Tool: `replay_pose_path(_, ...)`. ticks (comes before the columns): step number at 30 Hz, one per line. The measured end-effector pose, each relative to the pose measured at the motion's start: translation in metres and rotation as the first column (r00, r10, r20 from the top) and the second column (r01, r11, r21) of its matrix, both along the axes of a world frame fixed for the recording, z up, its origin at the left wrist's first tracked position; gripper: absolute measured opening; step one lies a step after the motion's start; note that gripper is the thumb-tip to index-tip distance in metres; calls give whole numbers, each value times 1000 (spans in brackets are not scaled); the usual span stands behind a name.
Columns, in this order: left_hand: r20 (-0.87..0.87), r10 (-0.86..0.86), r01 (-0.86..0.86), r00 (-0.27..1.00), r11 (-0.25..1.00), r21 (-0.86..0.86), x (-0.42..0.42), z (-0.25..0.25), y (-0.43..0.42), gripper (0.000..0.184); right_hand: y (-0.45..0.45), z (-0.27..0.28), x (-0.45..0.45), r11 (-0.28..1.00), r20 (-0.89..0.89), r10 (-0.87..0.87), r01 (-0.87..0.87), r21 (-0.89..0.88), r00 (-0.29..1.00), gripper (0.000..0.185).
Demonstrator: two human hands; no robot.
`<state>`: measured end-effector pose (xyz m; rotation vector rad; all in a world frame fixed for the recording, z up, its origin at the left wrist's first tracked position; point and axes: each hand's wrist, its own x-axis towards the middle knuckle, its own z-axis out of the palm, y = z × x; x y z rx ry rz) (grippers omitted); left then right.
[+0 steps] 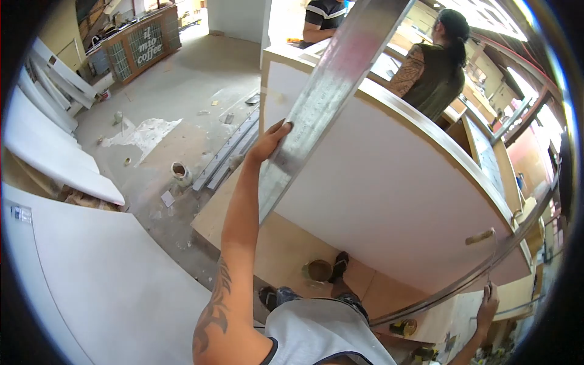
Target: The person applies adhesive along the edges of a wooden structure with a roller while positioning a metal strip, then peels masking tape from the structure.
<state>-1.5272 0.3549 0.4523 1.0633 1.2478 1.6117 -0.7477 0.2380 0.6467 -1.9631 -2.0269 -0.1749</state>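
Note:
My left hand (272,141) is closed around the edge of a long galvanized metal channel (316,100), thumb in front and fingers hidden behind it. The channel slants up to the right, in front of a white-faced panel (389,164). At the lower right, my right hand (488,299) grips the handle of a small paint roller (480,237). The roller's yellowish cover is close to the lower right of the panel; contact cannot be made out. Near my feet stands an open can (317,271) on the plywood.
Another can (403,328) sits at the lower right by a curved dark metal strip (426,302). A large white sheet (103,280) lies left. Metal lengths (228,149) and a bucket (180,171) are on the floor. Beyond the panel is a person (435,76), with another further left.

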Motion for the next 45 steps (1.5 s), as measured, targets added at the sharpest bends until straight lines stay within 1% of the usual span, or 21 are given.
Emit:
replay_pose_path(2,11,19,-19,1000,1000,-5,-5,-9,10,77,-2,4,-13,1000,-45,-13,13,-8,999,32)
replay_pose_path(5,30,-11,11,1000,1000,-11,-11,-22,25,76,-4,6,-28,999,-13,24,-23,22,1000,31)
replay_pose_path(8,23,-32,32,999,999,-2,-8,-14,26,73,-11,6,-36,997,31,59,-60,55,998,31)
replay_pose_path(14,55,-55,53,997,998,38,-8,-23,35,70,-17,-10,-15,997,79,-33,37,-61,996,32)
replay_pose_path(17,41,-42,41,998,999,32,-10,-23,37,70,-18,-19,-5,999,83,-28,32,-43,996,32)
replay_pose_path(19,27,-28,27,999,999,31,-5,-15,30,71,-16,-26,2,998,59,38,-40,42,998,31)
replay_pose_path(22,32,15,-14,999,1000,-17,-3,-11,24,77,-17,-26,-2,1000,53,10,-11,8,999,31)
replay_pose_path(24,-48,95,-96,994,995,-27,-4,-14,23,87,-16,-25,-8,999,63,31,-32,7,998,31)
replay_pose_path(27,-69,115,-118,991,992,-41,-3,-13,21,93,-13,-26,-15,998,64,62,-62,4,996,31)
replay_pose_path(31,-97,126,-135,987,987,-87,3,-3,15,93,-9,-28,-22,998,92,61,-59,-27,994,29)
replay_pose_path(34,-51,120,-125,991,988,-94,5,0,12,93,-7,-32,-22,998,97,64,-63,-11,993,28)
replay_pose_path(35,-107,133,-144,985,985,-98,3,0,12,89,-5,-34,-21,997,102,73,-72,-14,992,28)
replay_pose_path(36,-161,146,-164,976,981,-104,3,-3,9,85,-4,-38,-19,997,56,74,-73,-30,996,28)
replay_pose_path(37,-152,158,-175,976,978,-109,8,5,-2,85,-1,-42,-20,996,10,76,-75,-44,997,28)
replay_pose_path(38,-162,120,-138,979,985,-103,13,14,-13,79,2,-45,-23,995,20,90,-89,-48,996,28)
replay_pose_path(40,-160,92,-109,983,989,-100,15,4,-31,72,8,-58,-31,988,-126,146,-152,-41,981,27)
replay_pose_path(41,-158,128,-139,979,988,-61,15,-16,-38,65,15,-75,-28,988,-219,124,-140,-60,968,27)
replay_pose_path(42,-159,168,-172,973,985,-18,14,-41,-44,58,16,-87,-45,974,-243,227,-226,33,943,27)
replay_pose_path(43,-131,232,-222,964,972,83,16,-76,-56,57,27,-108,-42,981,-382,162,-192,-41,910,27)
replay_pose_path(44,-94,358,-344,929,929,137,21,-124,-66,59,34,-134,-40,978,-508,83,-168,-123,857,27)
replay_pose_path(45,-94,462,-446,882,883,148,29,-167,-86,57,41,-162,-47,971,-658,21,-171,-165,753,29)
